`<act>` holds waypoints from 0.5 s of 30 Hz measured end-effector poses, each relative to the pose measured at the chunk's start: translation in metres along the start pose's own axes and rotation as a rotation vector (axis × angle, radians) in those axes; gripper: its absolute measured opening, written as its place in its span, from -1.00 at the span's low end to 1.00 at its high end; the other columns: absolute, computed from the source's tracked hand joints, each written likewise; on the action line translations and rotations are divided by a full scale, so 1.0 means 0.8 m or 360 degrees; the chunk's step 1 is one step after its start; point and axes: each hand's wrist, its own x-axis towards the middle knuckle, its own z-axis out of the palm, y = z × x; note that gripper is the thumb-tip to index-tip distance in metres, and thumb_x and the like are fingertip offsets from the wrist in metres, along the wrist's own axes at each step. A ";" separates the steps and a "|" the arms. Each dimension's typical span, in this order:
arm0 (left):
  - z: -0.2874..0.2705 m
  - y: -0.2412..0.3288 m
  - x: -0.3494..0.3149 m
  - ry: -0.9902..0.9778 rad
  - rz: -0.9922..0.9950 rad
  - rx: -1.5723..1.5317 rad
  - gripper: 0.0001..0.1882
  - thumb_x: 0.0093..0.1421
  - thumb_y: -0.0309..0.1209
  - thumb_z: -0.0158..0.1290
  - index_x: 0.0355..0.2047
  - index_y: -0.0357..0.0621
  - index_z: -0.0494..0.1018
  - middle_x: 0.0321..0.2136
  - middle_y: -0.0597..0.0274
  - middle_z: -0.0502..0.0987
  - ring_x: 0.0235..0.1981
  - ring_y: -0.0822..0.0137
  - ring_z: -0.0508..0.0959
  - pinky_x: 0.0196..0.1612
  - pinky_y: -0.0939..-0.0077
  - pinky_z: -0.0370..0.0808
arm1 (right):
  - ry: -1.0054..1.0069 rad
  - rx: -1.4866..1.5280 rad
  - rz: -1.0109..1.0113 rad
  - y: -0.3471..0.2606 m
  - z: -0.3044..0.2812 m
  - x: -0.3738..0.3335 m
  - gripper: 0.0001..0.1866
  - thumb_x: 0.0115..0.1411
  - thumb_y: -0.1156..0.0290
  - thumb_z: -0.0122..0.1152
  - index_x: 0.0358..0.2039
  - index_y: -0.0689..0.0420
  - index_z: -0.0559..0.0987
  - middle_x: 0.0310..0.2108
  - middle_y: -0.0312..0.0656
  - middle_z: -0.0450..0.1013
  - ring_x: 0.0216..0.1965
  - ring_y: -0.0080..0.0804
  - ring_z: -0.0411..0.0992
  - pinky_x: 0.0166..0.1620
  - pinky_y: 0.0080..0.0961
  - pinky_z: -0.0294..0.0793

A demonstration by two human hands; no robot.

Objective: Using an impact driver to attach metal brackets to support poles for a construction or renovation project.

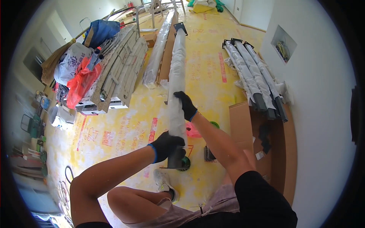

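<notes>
A long metal post (176, 76) wrapped in white foam stretches away in front of me, with a dark square flange plate (181, 28) at its far end and a bare dark near end. My left hand (167, 146), in a black glove, wraps around the post close to its near end. Farther up, my right hand (185, 105), gloved the same way, grips the post from its right side. A green round thing (184, 163) lies on the floor just past the post's near end, partly covered by it.
Several similar wrapped posts (251, 72) rest by the right wall, over an open cardboard box (287, 152). A stack of long boards (121, 64) bears bags at the left. A plastic-wrapped long package (159, 49) lies beyond the post. Printed yellow sheeting (125, 129) covers the floor.
</notes>
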 end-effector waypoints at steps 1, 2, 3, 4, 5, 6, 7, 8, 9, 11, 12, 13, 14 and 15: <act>0.003 0.000 0.020 -0.0022 -0.0002 0.0000 -0.62 0.20 -0.54 0.16 0.02 -0.28 0.38 -0.30 -0.03 0.57 -0.36 0.01 0.68 -0.22 0.07 0.68 | -0.0015 0.0019 0.0011 -0.005 -0.024 0.017 -0.76 0.20 0.15 0.33 -0.20 -0.02 0.61 -0.32 -0.28 0.51 -0.27 -0.43 0.52 -0.18 -0.35 0.59; 0.018 0.006 0.047 -0.0053 0.0122 0.0091 -0.63 0.18 -0.55 0.15 -0.01 -0.29 0.36 -0.34 -0.04 0.55 -0.42 0.01 0.67 -0.29 0.05 0.68 | 0.0028 -0.0143 -0.0139 -0.023 -0.070 0.035 -0.75 0.23 0.12 0.31 -0.16 -0.04 0.63 -0.28 -0.28 0.51 -0.22 -0.45 0.51 -0.12 -0.37 0.57; 0.019 0.012 0.068 -0.0027 0.0253 0.0160 -0.64 0.17 -0.56 0.14 -0.04 -0.31 0.34 -0.37 -0.05 0.53 -0.47 0.01 0.65 -0.35 0.04 0.67 | 0.0031 -0.0372 -0.0234 -0.035 -0.089 0.048 -0.60 0.24 -0.06 0.27 -0.08 -0.05 0.61 -0.27 -0.27 0.51 -0.19 -0.44 0.49 -0.07 -0.37 0.54; -0.002 0.015 0.090 0.0058 0.0328 0.0255 -0.64 0.17 -0.55 0.14 -0.04 -0.31 0.32 -0.40 -0.05 0.52 -0.52 0.01 0.63 -0.42 0.04 0.65 | 0.0179 -0.0547 -0.0003 -0.043 -0.074 0.055 -0.49 0.23 -0.16 0.25 -0.03 -0.04 0.59 -0.24 -0.24 0.51 -0.19 -0.41 0.48 -0.05 -0.34 0.52; -0.032 0.019 0.110 0.0160 0.0399 0.0354 -0.63 0.16 -0.54 0.14 -0.05 -0.32 0.31 -0.43 -0.05 0.50 -0.58 0.02 0.61 -0.48 0.04 0.63 | 0.0307 -0.0721 0.0233 -0.050 -0.045 0.053 -0.39 0.21 -0.26 0.22 0.02 -0.02 0.58 -0.20 -0.21 0.52 -0.19 -0.39 0.47 -0.02 -0.31 0.51; -0.058 0.023 0.141 0.0265 0.0413 0.0418 -0.63 0.16 -0.53 0.14 -0.05 -0.31 0.31 -0.45 -0.05 0.50 -0.61 0.03 0.60 -0.51 0.05 0.62 | 0.0435 -0.0893 0.0186 -0.059 -0.031 0.046 -0.28 0.19 -0.35 0.18 0.10 0.00 0.54 -0.15 -0.16 0.52 -0.16 -0.34 0.49 -0.01 -0.28 0.51; -0.079 0.031 0.170 0.0355 0.0426 0.0493 -0.63 0.15 -0.53 0.15 -0.06 -0.31 0.31 -0.46 -0.06 0.50 -0.63 0.04 0.59 -0.55 0.06 0.61 | 0.0575 -0.1066 0.0125 -0.069 -0.027 0.040 -0.16 0.16 -0.43 0.14 0.18 0.01 0.51 -0.10 -0.11 0.52 -0.14 -0.29 0.50 0.01 -0.25 0.51; -0.087 0.045 0.196 0.0306 0.0439 0.0597 -0.63 0.15 -0.52 0.15 -0.06 -0.31 0.31 -0.47 -0.05 0.50 -0.64 0.05 0.59 -0.55 0.09 0.61 | 0.0650 -0.1290 0.0036 -0.080 -0.046 0.028 -0.08 0.19 -0.43 0.12 0.27 0.11 0.46 0.03 0.00 0.53 -0.04 -0.16 0.54 0.07 -0.22 0.50; -0.069 0.065 0.235 0.0182 0.0473 0.0717 -0.62 0.14 -0.51 0.15 -0.06 -0.31 0.32 -0.47 -0.05 0.50 -0.65 0.06 0.58 -0.56 0.11 0.60 | 0.0831 -0.1892 -0.0386 -0.091 -0.123 0.015 -0.10 0.24 -0.35 0.15 0.29 0.20 0.43 0.06 0.09 0.55 0.03 -0.09 0.55 0.11 -0.26 0.50; -0.131 0.080 0.269 0.0330 0.0415 0.0623 -0.67 0.11 -0.52 0.16 -0.13 -0.34 0.37 -0.46 -0.04 0.50 -0.66 0.07 0.58 -0.57 0.11 0.60 | 0.0597 -0.2335 -0.0654 -0.049 -0.083 -0.069 -0.28 0.25 -0.06 0.34 0.22 0.23 0.49 0.05 0.09 0.57 0.07 -0.12 0.55 0.17 -0.30 0.48; -0.129 0.088 0.292 0.0332 0.0492 0.0565 -0.71 0.11 -0.50 0.18 -0.20 -0.39 0.41 -0.51 -0.05 0.51 -0.69 0.06 0.57 -0.61 0.11 0.58 | 0.0675 -0.2188 -0.0713 -0.043 -0.083 -0.114 -0.34 0.24 0.01 0.39 0.18 0.23 0.53 0.06 0.05 0.56 0.09 -0.12 0.54 0.17 -0.29 0.47; -0.130 0.094 0.314 0.0347 0.0570 0.0509 -0.74 0.12 -0.47 0.21 -0.28 -0.43 0.44 -0.56 -0.05 0.51 -0.72 0.05 0.56 -0.64 0.11 0.56 | 0.0689 -0.2084 -0.0651 -0.048 -0.069 -0.157 -0.40 0.23 0.07 0.41 0.16 0.20 0.55 0.06 0.02 0.55 0.11 -0.15 0.52 0.17 -0.27 0.47; -0.134 0.103 0.339 0.0335 0.0563 0.0527 -0.74 0.12 -0.47 0.21 -0.28 -0.43 0.44 -0.56 -0.05 0.51 -0.72 0.05 0.56 -0.64 0.11 0.56 | 0.0673 -0.2208 -0.0675 -0.055 -0.071 -0.188 -0.43 0.24 0.13 0.40 0.16 0.18 0.56 0.08 0.00 0.53 0.13 -0.18 0.51 0.17 -0.27 0.47; -0.137 0.113 0.366 0.0316 0.0591 0.0459 -0.73 0.11 -0.47 0.22 -0.29 -0.43 0.45 -0.56 -0.06 0.51 -0.71 0.04 0.57 -0.64 0.11 0.56 | 0.0719 -0.2223 -0.0654 -0.062 -0.075 -0.218 -0.45 0.23 0.18 0.40 0.16 0.17 0.56 0.09 -0.01 0.53 0.13 -0.20 0.51 0.15 -0.26 0.47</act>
